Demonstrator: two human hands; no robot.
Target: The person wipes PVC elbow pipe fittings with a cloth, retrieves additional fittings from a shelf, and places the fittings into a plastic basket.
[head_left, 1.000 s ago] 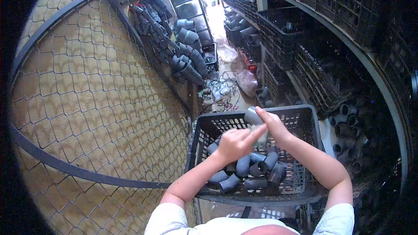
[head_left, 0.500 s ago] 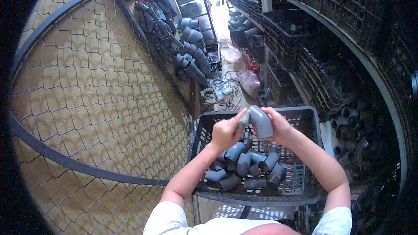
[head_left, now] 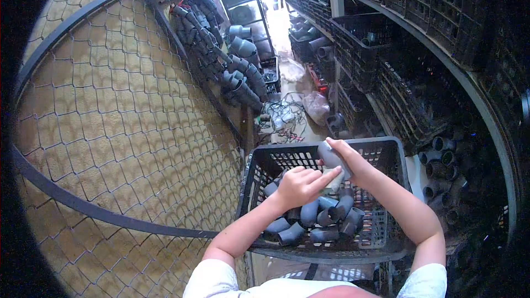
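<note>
My right hand (head_left: 349,161) grips a grey pipe elbow (head_left: 329,154) above the black plastic crate (head_left: 395,237). Fingers wrap round its right side. My left hand (head_left: 302,186) presses a pale cloth (head_left: 333,178) against the lower part of the elbow, with the index finger stretched along it. Below both hands, several grey pipe elbows (head_left: 291,234) lie in a loose heap on the crate's slotted floor. Part of the heap is hidden behind my left hand.
Wire mesh in a metal frame (head_left: 110,218) stands at the left. Stacked pipe fittings (head_left: 243,47) rise beyond it. Crates on shelves (head_left: 359,49) line the right side, with loose fittings (head_left: 441,157) below. Tangled cables (head_left: 284,116) and a plastic bag (head_left: 316,107) lie on the floor ahead.
The elbow has turned and tilted in my right hand since half a second ago. My left hand with the cloth has moved right and down, from beside the elbow to over its lower part.
</note>
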